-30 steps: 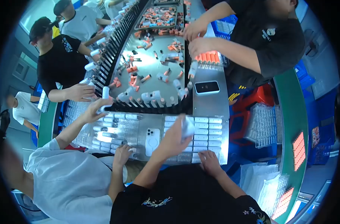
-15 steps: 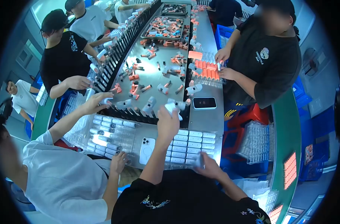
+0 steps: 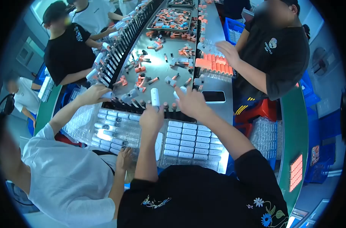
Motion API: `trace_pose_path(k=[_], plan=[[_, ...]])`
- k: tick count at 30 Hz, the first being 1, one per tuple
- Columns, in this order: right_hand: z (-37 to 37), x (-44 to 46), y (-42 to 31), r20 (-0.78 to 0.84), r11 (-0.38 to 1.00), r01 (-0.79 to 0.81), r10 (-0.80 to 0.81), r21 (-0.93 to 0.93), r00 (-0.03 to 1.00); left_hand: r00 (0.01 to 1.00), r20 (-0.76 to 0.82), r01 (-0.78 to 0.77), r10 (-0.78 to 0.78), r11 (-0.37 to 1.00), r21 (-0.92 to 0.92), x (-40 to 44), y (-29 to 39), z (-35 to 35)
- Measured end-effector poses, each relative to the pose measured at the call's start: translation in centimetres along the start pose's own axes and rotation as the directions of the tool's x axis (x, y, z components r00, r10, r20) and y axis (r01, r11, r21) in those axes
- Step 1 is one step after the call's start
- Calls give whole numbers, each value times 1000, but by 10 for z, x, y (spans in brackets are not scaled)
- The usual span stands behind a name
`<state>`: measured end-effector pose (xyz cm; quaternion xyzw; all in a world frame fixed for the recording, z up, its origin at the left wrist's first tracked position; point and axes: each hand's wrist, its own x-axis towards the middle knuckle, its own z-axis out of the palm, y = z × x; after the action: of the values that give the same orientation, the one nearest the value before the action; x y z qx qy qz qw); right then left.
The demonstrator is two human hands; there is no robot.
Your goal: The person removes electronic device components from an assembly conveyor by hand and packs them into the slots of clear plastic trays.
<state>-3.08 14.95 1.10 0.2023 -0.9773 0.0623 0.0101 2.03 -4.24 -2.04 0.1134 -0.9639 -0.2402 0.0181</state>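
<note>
My left hand (image 3: 151, 117) is closed around a white device (image 3: 155, 97) that stands upright above its fingers, in front of the metal tray's near edge. To its right, my right hand (image 3: 190, 102) grips another white piece (image 3: 180, 91) by the tray's near right corner. Below both hands lies a clear blister tray (image 3: 164, 161) filled with rows of white devices (image 3: 189, 138). Black slots with pink-tipped pieces (image 3: 165, 106) line the near edge of the metal tray.
Orange and grey parts (image 3: 141, 69) lie scattered in the metal tray (image 3: 150, 59). A co-worker's arm (image 3: 72, 108) reaches in from the left. A phone (image 3: 213, 96) and orange pieces (image 3: 218, 64) lie at right, near another co-worker. A white phone (image 3: 158, 146) lies beside the blister tray.
My right hand has moved from the blister tray up to the slotted edge. My left hand has shifted left and now holds a device upright. The co-worker at right has raised a hand.
</note>
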Motion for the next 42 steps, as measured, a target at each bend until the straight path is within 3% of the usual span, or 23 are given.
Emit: trace_pose_path(k=[2, 4, 5, 6, 8, 10, 12, 14, 15, 17, 19, 22, 24, 26, 28, 29, 30, 32, 35, 36, 38, 42], plan=[[9, -11, -11, -125, 1000, 3, -7, -31, 992, 977, 185, -68, 101, 981, -180, -22, -12, -13], [28, -27, -20, -178, 993, -59, 77, 105, 981, 945, 270, -61, 182, 914, -402, -43, 7, -41], [31, -39, -25, -177, 975, -68, 107, 211, 978, 948, 223, -107, 227, 888, -447, -51, 22, -58], [43, -53, -22, -23, 939, -89, 103, 333, 994, 949, 166, -158, 270, 857, -490, -53, 38, -71], [60, -95, -23, 8, 886, -109, 118, 450, 993, 928, 98, -258, 360, 808, -529, -48, 54, -65], [67, -132, -9, 69, 836, -188, 179, 515, 982, 953, 251, 63, 169, 700, -712, -35, 70, -37], [39, -154, 2, 196, 746, -377, 324, 549, 926, 970, 194, 21, 149, 739, -673, -16, 79, -9], [37, -173, 25, 0, 770, -252, 311, 586, 950, 991, -67, -131, 117, 953, -272, 6, 86, 18], [30, -178, 33, 5, 773, -274, 330, 573, 944, 991, -66, -132, 119, 953, -271, 18, 90, 28], [9, -182, 39, -61, 793, -227, 314, 565, 947, 963, -137, -232, 234, 972, 32, 35, 97, 44], [-4, -177, 42, -79, 814, -203, 291, 545, 954, 969, -121, -207, 215, 975, 77, 42, 83, 55], [-11, -141, 52, -318, 905, -55, 205, 423, 925, 977, -94, -181, 190, 979, 93, 43, 57, 42], [-21, -94, 56, -438, 942, -69, 216, 327, 873, 977, -85, -189, 195, 979, 76, 27, 42, 26], [-38, -47, 50, -482, 954, -156, 265, 254, 835, 995, -89, -57, 44, 985, -161, -1, 27, 15], [-12, 7, 60, -555, 986, -139, 169, 97, 814, 991, 129, -26, 43, 991, -134, -40, 11, 7], [11, 25, 57, -445, 965, -245, 261, 94, 857, 952, 107, -271, 288, 951, -146, -61, -21, 37], [32, 33, 51, -321, 932, -354, 359, 77, 876, 940, 47, -320, 338, 921, -222, -92, -33, 54], [44, 26, 42, -341, 953, -300, 268, -45, 901, 933, 146, -269, 330, 906, -325, -142, -35, 60], [43, -19, 27, -315, 970, -231, 243, 73, 918, 915, 186, -312, 358, 920, -236, -184, -52, 96], [49, -40, 22, -312, 960, -198, 253, 198, 916, 893, 150, -391, 424, 897, -203, -190, -62, 111], [55, -85, 11, 56, 883, -248, 247, 398, 967, 841, 131, -495, 525, 844, -204, -190, -71, 128], [104, -223, 9, 61, 925, -167, 155, 340, 986, 721, 122, -675, 682, 731, -98, -189, -64, 127]])
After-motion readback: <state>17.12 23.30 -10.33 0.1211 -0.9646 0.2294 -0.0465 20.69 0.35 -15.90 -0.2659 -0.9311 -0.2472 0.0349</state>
